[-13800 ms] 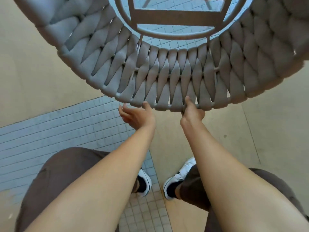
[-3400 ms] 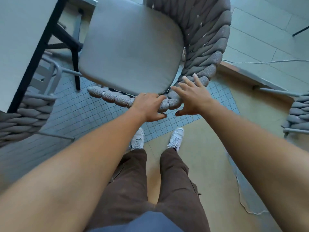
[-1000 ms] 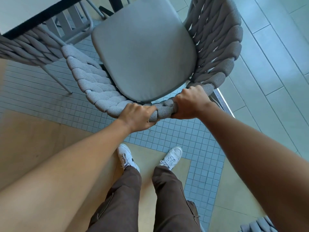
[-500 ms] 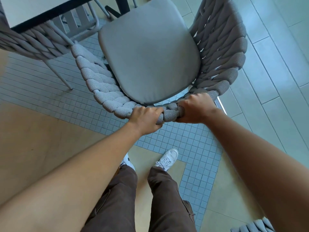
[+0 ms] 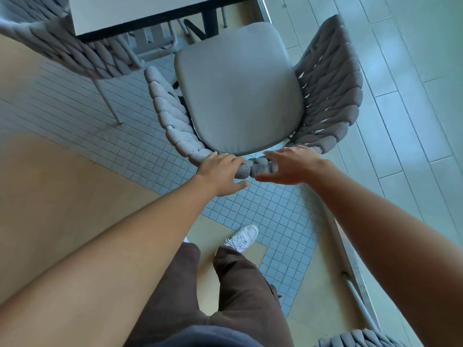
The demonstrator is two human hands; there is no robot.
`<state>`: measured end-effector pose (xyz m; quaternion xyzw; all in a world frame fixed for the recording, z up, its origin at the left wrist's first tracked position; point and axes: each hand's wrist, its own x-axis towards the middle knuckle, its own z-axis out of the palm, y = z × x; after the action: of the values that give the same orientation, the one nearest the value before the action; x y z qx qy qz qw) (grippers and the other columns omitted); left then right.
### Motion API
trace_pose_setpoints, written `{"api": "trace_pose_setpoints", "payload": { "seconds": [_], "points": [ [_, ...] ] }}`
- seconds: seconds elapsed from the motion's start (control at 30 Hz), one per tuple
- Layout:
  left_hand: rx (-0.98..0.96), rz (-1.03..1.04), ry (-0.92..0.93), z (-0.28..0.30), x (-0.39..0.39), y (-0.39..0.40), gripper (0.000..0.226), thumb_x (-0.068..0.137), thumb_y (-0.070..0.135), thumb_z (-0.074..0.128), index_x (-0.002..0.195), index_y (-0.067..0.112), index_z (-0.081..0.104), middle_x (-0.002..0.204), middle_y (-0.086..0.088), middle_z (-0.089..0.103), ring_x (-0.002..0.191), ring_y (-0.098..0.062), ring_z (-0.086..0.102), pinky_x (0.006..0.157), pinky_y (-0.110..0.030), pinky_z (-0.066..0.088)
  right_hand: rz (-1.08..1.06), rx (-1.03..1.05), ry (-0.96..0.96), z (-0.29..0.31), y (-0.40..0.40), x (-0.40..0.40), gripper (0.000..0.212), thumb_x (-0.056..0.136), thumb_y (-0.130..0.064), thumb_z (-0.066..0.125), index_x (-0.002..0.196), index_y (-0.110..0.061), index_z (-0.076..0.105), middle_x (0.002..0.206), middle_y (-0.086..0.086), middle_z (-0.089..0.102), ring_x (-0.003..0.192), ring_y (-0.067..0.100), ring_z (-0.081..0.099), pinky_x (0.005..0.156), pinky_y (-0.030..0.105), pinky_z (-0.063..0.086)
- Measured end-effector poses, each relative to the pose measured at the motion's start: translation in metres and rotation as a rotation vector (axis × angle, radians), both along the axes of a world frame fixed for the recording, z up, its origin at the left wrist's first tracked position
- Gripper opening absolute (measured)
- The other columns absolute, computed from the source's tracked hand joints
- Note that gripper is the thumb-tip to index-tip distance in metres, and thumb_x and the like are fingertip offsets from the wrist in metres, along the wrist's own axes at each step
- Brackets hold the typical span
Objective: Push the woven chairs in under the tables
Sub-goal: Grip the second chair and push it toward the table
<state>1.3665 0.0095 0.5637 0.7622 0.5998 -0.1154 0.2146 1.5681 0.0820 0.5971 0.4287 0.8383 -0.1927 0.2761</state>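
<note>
A grey woven chair [image 5: 330,96] with a grey seat cushion [image 5: 238,91] stands in front of me, its seat front just short of the white table [image 5: 150,13] at the top edge. My left hand [image 5: 220,171] lies on the chair's back rim, fingers loosened and thumb sticking out below it. To its right, my right hand [image 5: 293,166] is spread flat, its fingers held apart at the same rim and not gripping it.
A second woven chair [image 5: 75,46] sits tucked under the table at top left, close to this chair's left arm. Part of a third woven chair [image 5: 363,339] shows at the bottom right. A metal floor rail [image 5: 350,271] runs along the right. My legs and shoe [image 5: 243,239] are below.
Both hands have loosened from a tight grip on the back rim. The chair has slid forward, nearer the table edge, and the table now shows more.
</note>
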Motion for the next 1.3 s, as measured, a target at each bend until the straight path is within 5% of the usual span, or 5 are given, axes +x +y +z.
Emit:
{"api": "trace_pose_setpoints", "payload": {
  "seconds": [0.5, 0.67, 0.93, 1.3],
  "points": [
    [0.104, 0.257, -0.091, 0.051, -0.163, -0.042, 0.075, 0.091, 0.072, 0.045, 0.147, 0.023, 0.042, 0.152, 0.001, 0.047, 0.145, -0.019, 0.035, 0.123, -0.047, 0.020, 0.100, 0.105, 0.083, 0.062, -0.029, -0.155, 0.094, 0.081, -0.094, 0.031, 0.155, -0.035, 0.036, 0.149, -0.004, 0.055, 0.133, 0.025, 0.054, 0.102, 0.042, 0.043],
    [0.083, 0.315, -0.046, 0.062, -0.267, -0.077, 0.084, 0.089, 0.079, 0.039, 0.152, 0.024, 0.036, 0.156, 0.000, 0.042, 0.147, -0.022, 0.031, 0.124, -0.048, 0.017, 0.209, 0.135, 0.094, 0.067, -0.056, -0.254, 0.090, 0.082, -0.091, 0.027, 0.151, -0.034, 0.038, 0.139, 0.000, 0.062, 0.117, 0.027, 0.063, 0.090, 0.042, 0.049],
    [0.095, 0.456, 0.002, 0.081, -0.416, -0.124, 0.090, 0.086, 0.085, 0.034, 0.153, 0.025, 0.035, 0.159, -0.001, 0.039, 0.150, -0.024, 0.027, 0.123, -0.047, 0.016, 0.293, 0.119, 0.126, 0.080, -0.073, -0.408, 0.102, 0.080, -0.095, 0.025, 0.160, -0.032, 0.024, 0.161, -0.001, 0.040, 0.146, 0.025, 0.039, 0.117, 0.054, 0.035],
    [0.136, 0.586, 0.063, 0.104, -0.550, -0.130, 0.093, 0.083, 0.088, 0.030, 0.151, 0.025, 0.039, 0.158, -0.001, 0.041, 0.149, -0.025, 0.030, 0.123, -0.049, 0.019, 0.425, 0.136, 0.147, 0.094, -0.032, -0.557, 0.107, 0.077, -0.096, 0.027, 0.161, -0.031, 0.020, 0.166, 0.001, 0.030, 0.151, 0.026, 0.029, 0.121, 0.058, 0.022]
  ]
}}
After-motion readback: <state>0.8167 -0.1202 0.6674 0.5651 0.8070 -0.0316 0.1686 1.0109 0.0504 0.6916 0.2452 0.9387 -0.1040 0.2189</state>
